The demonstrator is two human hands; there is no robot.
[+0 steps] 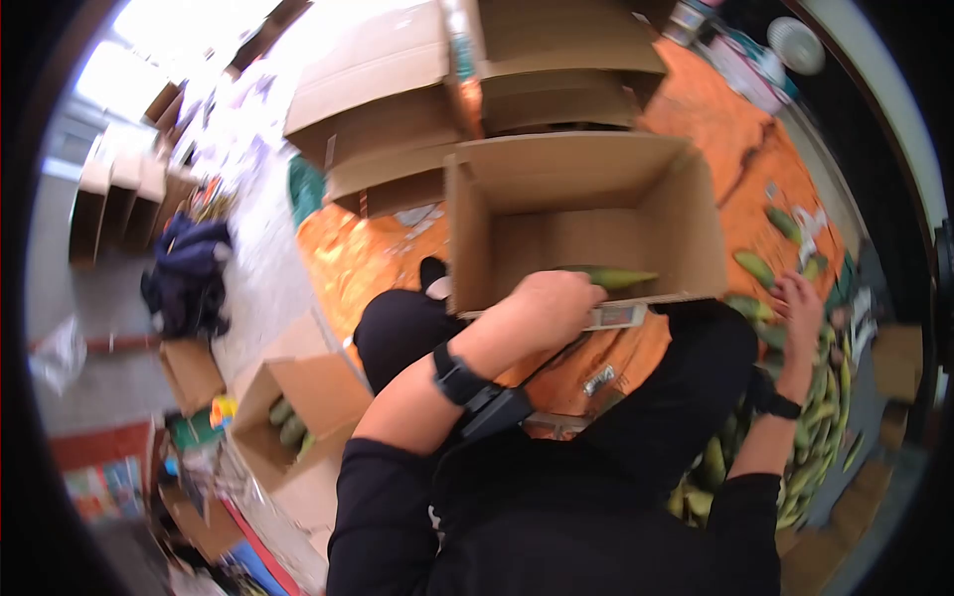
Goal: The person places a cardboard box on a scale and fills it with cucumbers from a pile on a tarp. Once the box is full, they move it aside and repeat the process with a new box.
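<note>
My left hand is closed around an ear of corn in its green husk. It holds the ear over the near side of an open cardboard box, with the pointed tip toward the right. The visible inside of that box shows bare cardboard. Off to the right, my right hand is over the edge of a pile of corn ears, fingers apart and bent. Close to its fingertips lies another green ear; contact cannot be made out.
Larger cardboard boxes stand beyond the open box. An orange sheet covers the floor. At the left, a smaller box holds several green ears. Dark clothing lies farther left. A white fan is at the upper right.
</note>
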